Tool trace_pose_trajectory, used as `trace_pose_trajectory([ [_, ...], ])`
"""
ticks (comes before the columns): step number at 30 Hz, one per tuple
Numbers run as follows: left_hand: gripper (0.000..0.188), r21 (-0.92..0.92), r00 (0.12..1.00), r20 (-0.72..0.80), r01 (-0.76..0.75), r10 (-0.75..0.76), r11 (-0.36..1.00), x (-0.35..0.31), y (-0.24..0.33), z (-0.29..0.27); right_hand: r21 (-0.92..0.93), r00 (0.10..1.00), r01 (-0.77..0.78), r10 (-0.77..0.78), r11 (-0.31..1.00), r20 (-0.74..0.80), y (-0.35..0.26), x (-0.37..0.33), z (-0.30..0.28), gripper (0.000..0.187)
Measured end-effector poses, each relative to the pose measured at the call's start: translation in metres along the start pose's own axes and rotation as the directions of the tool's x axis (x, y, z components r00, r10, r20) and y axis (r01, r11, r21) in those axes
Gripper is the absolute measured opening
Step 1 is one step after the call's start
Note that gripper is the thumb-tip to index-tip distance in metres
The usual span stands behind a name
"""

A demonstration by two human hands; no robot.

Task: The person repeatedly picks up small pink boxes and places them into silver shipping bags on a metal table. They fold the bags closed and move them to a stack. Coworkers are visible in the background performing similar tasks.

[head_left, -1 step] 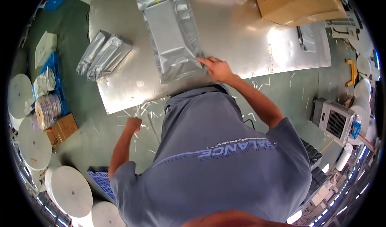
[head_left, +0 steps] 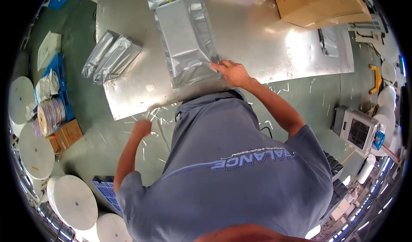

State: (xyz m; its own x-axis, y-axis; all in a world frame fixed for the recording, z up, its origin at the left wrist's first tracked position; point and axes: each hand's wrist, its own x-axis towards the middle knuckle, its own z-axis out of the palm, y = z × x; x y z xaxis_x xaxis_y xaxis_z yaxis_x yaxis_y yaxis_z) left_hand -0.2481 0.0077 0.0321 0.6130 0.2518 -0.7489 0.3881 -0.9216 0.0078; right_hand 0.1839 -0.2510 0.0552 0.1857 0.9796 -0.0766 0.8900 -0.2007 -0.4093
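Observation:
My right hand (head_left: 232, 73) rests on the near right corner of a large silver foil bag (head_left: 182, 36), its fingers gripping the bag's edge. This bag lies flat on a shiny metal table (head_left: 262, 44), on top of more silver bags. My left hand (head_left: 142, 128) hangs below the table's near edge over the green floor, curled into a fist with nothing seen in it. My grey-blue shirt fills the lower middle of the view and hides the table's near edge in front of me.
Two bulging silver bags (head_left: 112, 55) lie at the table's left end. A cardboard box (head_left: 319, 4) and a small silver bag (head_left: 328, 40) sit at its right end. White reels (head_left: 36, 152), a blue crate (head_left: 107, 191) and a small carton (head_left: 66, 134) stand on the left floor. A grey fan unit (head_left: 356, 130) is at right.

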Motion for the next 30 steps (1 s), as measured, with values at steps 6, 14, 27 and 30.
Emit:
trace_pose_trajectory([
  [6, 0.038, 0.539, 0.471, -0.653, -0.261, 0.592, 0.801, 0.1, 0.052, -0.138, -0.188, 0.963, 0.207, -0.166, 0.96, 0.21, 0.02, 0.043, 0.029, 0.058],
  [14, 0.014, -0.701, 0.724, -0.687, -0.638, -0.059, 0.318, 0.126, 0.055, -0.125, 0.74, 0.931, 0.019, 0.257, 0.673, -0.258, 0.012, 0.038, 0.016, 0.02],
  [27, 0.072, -0.972, 0.871, -0.167, -0.224, -0.463, -0.072, 0.15, 0.059, -0.141, 0.351, 0.947, -0.315, 0.317, 0.882, 0.053, -0.033, 0.098, 0.053, 0.04],
  [30, 0.088, -0.933, 0.897, -0.187, -0.035, -0.4, 0.359, 0.09, -0.001, -0.175, 0.345, 0.975, -0.076, -0.003, 0.936, 0.224, -0.074, 0.097, 0.019, 0.047],
])
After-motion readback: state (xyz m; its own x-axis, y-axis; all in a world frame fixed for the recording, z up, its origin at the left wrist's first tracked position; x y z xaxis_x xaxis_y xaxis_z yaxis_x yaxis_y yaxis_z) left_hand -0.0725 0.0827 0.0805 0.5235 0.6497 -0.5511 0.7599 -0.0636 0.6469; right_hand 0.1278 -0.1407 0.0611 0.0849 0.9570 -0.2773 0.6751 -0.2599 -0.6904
